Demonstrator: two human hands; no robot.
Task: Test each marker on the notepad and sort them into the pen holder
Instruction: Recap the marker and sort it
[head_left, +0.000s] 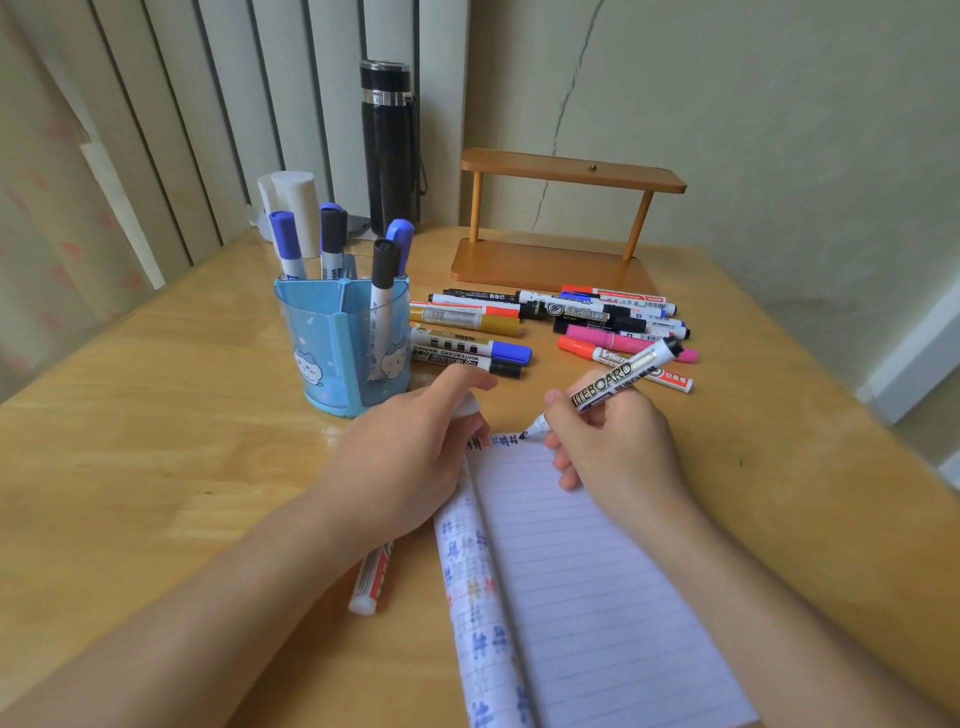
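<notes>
Gripping marker (613, 382), right hand (618, 447), tip on notepad (597, 571).

Home desk corner, wooden table (156, 415), radiator (208, 104), cracked wall (571, 104), black flask (389, 150)

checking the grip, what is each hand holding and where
The right hand grips a marker by its lower barrel, near the tip; the left hand holds a small white thing, unclear what.
</notes>
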